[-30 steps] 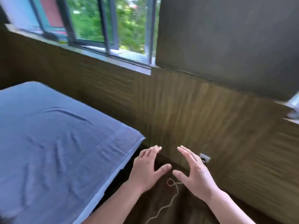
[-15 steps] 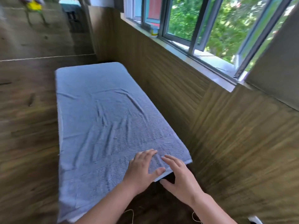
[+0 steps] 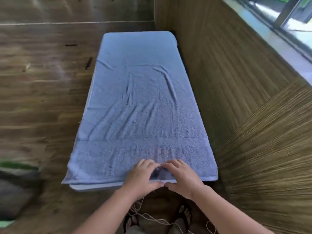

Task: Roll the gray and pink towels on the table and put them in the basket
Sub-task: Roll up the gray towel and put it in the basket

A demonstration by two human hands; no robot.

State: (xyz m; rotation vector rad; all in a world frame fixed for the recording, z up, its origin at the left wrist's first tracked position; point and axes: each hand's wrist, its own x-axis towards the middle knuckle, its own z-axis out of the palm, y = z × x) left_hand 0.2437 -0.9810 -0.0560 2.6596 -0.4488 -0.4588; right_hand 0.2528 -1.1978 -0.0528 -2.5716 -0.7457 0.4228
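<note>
Gray towel (image 3: 140,102): spread flat along the wooden table (image 3: 42,98), near hem at the fingers.
Left hand (image 3: 141,176): fingers curled together on top of the hem, thumb at its front, pinching it.
Right hand (image 3: 182,176): same grip, just beside the left; thumb tips touch.

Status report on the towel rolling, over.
Left hand and right hand pinch near hem of flat gray-blue terry towel. Towel spread full length, not yet rolled. Basket, pink towel not in view.
</note>
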